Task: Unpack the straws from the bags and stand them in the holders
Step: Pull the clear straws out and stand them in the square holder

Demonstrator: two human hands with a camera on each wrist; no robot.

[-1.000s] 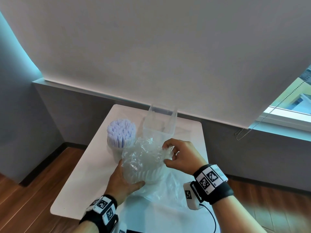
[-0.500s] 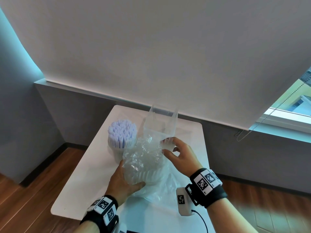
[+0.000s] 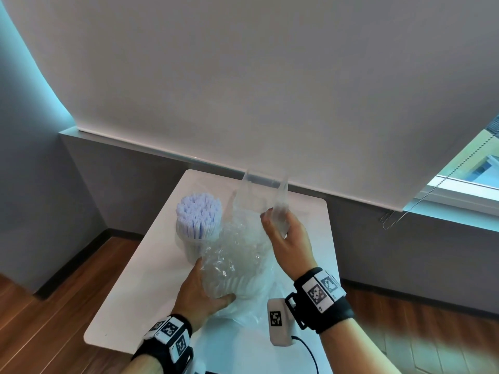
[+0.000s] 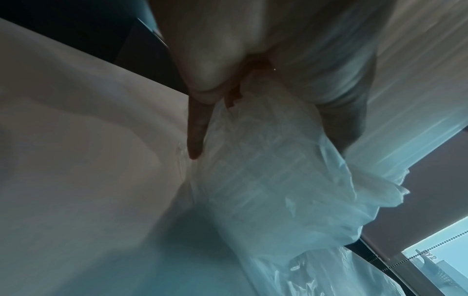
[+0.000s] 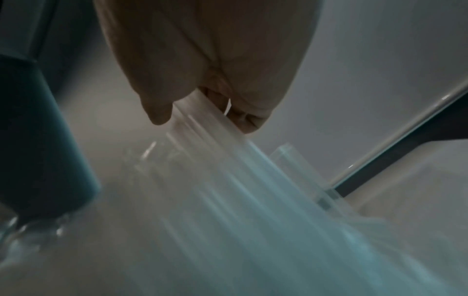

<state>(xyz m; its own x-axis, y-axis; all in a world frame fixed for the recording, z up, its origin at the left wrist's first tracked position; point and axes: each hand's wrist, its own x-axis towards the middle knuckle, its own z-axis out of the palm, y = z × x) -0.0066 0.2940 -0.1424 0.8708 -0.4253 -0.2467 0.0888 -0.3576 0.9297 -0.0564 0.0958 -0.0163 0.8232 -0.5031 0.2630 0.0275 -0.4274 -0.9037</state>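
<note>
On the white table, my left hand grips the lower part of a crumpled clear plastic bag with clear straws inside. My right hand pinches a bunch of clear straws drawn up out of the bag's mouth. The bunch is just in front of the empty clear square holder. The right wrist view shows these clear straws held between thumb and fingers. A round holder full of lavender-white straws stands to the left. In the left wrist view my fingers wrap round the bag.
A flattened plastic bag lies under the crumpled one. A small white device with a cable hangs by my right wrist. The table is small, with edges close on the left and right. A grey wall and roller blind stand just behind it.
My right hand has moved up and away from the bag's mouth toward the clear holder, pulling a bunch of clear straws out. The left hand has kept its hold on the bag.
</note>
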